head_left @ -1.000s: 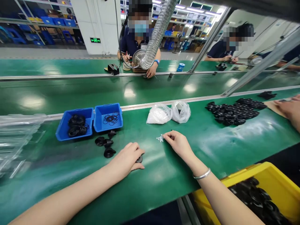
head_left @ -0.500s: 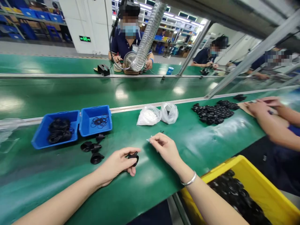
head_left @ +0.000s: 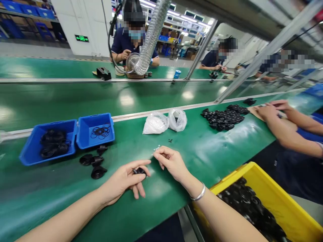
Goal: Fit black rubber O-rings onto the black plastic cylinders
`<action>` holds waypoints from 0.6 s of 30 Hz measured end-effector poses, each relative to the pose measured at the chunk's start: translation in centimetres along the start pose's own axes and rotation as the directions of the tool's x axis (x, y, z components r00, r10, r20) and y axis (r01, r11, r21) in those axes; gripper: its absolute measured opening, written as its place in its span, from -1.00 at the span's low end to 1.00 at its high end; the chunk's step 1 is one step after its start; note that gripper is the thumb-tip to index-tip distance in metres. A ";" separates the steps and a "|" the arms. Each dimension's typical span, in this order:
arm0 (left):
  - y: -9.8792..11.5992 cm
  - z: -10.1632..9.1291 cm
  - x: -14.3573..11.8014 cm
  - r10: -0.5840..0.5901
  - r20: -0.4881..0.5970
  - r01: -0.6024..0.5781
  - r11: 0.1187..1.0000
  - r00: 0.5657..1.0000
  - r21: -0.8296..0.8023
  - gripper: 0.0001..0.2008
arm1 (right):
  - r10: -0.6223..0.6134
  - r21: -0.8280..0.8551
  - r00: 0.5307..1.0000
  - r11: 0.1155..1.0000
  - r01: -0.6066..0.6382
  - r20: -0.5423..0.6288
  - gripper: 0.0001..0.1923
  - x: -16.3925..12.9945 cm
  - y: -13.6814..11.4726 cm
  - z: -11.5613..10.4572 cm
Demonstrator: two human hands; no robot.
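My left hand (head_left: 126, 179) grips a small round black plastic part (head_left: 140, 172) between thumb and fingers, with the lower fingers spread below it. My right hand (head_left: 169, 162) is closed in a pinch just to the right, its fingertips beside a few tiny whitish pieces (head_left: 156, 148) on the green work surface (head_left: 161, 208). Whatever those fingertips hold is too small to make out. A few tiny dark pieces (head_left: 170, 140) lie beyond my right hand. Left of my left hand sit several black cup-shaped parts (head_left: 98, 172).
Two blue bins (head_left: 95, 144) hold black rings and parts. Clear plastic bags (head_left: 155, 123) stand at the back, right of the bins. A pile of black parts (head_left: 224, 117) lies farther right, near a co-worker's hands (head_left: 270, 109). A yellow crate (head_left: 280, 191) of black parts stands lower right.
The view has shifted, so the bins and bags appear farther left. My left hand has turned the black part and come nearer my right hand. The right fingertips point lower, still pinched.
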State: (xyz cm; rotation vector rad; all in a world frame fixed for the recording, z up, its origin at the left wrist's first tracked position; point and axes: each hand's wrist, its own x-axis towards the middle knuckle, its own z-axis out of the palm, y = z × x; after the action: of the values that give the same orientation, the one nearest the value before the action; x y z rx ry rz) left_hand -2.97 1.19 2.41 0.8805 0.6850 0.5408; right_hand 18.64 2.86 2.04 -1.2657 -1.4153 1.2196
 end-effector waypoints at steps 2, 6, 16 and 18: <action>-0.1 0.0 0.1 0.011 0.019 -0.011 1.000 1.000 -0.029 -0.58 | 0.004 0.031 1.000 1.000 -0.004 0.017 -0.74 -0.2 -0.2 0.2; -0.2 -0.3 0.2 0.053 0.035 -0.048 0.990 0.998 -0.134 -0.60 | -0.019 0.057 0.999 0.998 0.017 0.043 -0.80 -0.7 -0.7 0.7; -1.0 -0.3 0.6 0.173 0.049 -0.173 0.985 0.984 0.001 -0.66 | -0.272 -0.278 0.951 0.911 0.303 0.144 -0.90 -1.6 -1.2 2.0; -1.1 -0.3 0.6 0.211 0.029 -0.213 0.974 0.977 0.079 -0.70 | -0.355 -0.367 0.913 0.837 0.406 0.200 -0.91 -1.8 -0.9 2.3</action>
State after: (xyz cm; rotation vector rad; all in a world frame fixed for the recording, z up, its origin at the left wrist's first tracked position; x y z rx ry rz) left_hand -2.60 1.13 1.20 1.0416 0.6007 0.6972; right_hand 16.46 0.79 2.56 -1.1030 -1.9765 0.7630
